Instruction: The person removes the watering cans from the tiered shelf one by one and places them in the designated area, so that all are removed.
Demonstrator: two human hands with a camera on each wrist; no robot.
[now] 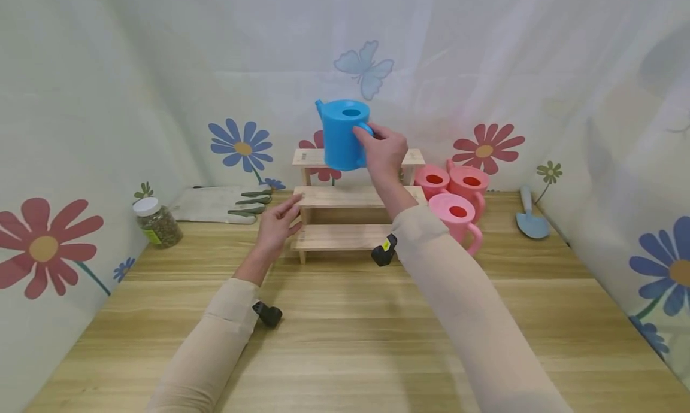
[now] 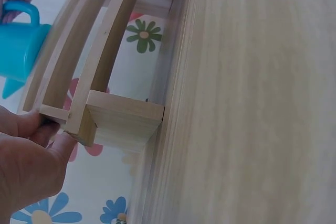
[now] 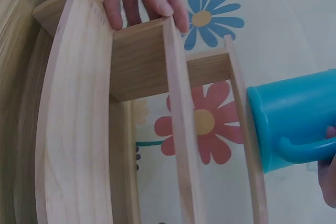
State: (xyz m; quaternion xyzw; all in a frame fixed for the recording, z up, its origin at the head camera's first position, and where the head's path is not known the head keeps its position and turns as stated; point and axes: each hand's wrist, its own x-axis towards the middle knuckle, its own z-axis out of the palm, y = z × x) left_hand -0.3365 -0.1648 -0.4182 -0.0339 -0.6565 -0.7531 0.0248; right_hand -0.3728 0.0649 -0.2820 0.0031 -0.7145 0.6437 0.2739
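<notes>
My right hand [image 1: 386,152] pinches the handle of a blue watering can [image 1: 341,136], which is upright with its spout to the left. In the right wrist view the can's base [image 3: 257,129] is right at the top board of a three-tier wooden stand [image 1: 345,196]. With fairly straight fingers, my left hand [image 1: 277,222] touches the stand's left end at the middle tier. The left wrist view shows that hand's thumb and fingertips [image 2: 62,145] against the board ends.
Several pink watering cans [image 1: 451,212] crowd the stand's right side. Farther right lies a small blue trowel [image 1: 530,218]. To the left are pale work gloves [image 1: 215,205] and a white-lidded jar [image 1: 157,222]. A flower-printed curtain [image 1: 269,60] surrounds the wooden table [image 1: 323,335].
</notes>
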